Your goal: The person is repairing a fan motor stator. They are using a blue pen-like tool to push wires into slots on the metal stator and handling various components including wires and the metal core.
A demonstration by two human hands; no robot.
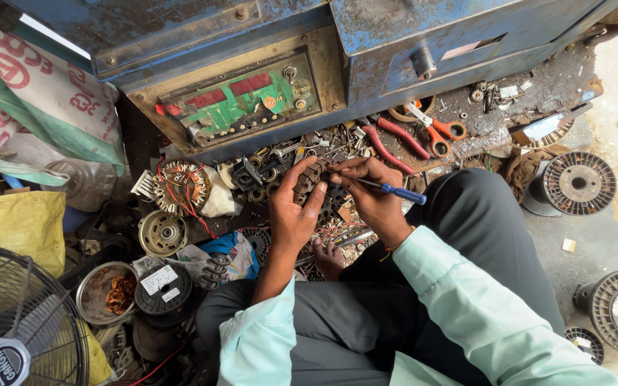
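While my left hand [293, 211] grips the dark round slotted metal stator core [316, 187], my right hand [370, 191] pinches a blue-handled screwdriver [393, 189] against it.

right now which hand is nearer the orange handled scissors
Right. The right hand, holding a blue-handled screwdriver, sits just below and left of the orange-handled scissors. The left hand grips the stator core farther left, beyond the right hand.

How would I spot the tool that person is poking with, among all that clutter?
Start at the big blue machine along the top, then drop to the two hands in front of it. The right hand holds a thin screwdriver, its tip on the dark ringed metal part gripped by the left hand. Its blue handle sets it apart from the red pliers and orange scissors behind.
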